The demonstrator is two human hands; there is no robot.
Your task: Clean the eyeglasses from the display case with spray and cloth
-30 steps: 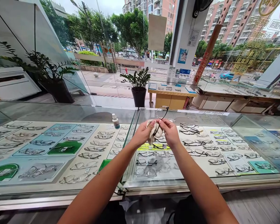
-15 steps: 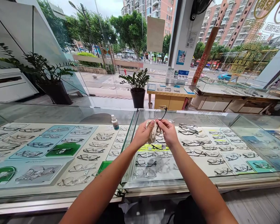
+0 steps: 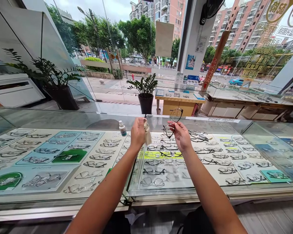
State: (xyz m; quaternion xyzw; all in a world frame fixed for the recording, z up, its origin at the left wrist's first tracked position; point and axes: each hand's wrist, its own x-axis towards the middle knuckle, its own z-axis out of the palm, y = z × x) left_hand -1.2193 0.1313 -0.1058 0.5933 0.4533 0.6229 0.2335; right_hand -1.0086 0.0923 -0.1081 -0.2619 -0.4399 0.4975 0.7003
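My left hand (image 3: 138,132) is closed around a pale cloth (image 3: 148,133), whose loose end hangs down on the right. To its right, my right hand (image 3: 182,135) pinches a pair of dark-framed eyeglasses (image 3: 176,114) by the middle. One lens rim stands above the fingers and the other slants down to the left. Cloth and eyeglasses are apart, both over the glass display case. A small white bottle with a blue lower part (image 3: 122,128) stands upright on the glass, left of my left hand.
Rows of eyeglasses (image 3: 153,171) lie inside the glass display case (image 3: 175,191) beneath my arms. Beyond it stand a potted plant (image 3: 146,103) and a wooden display table (image 3: 174,107). A large window faces the street.
My hands have moved apart. The cloth has gone left with my left hand, off the eyeglasses. My right hand has shifted slightly right, and the eyeglasses are turned differently.
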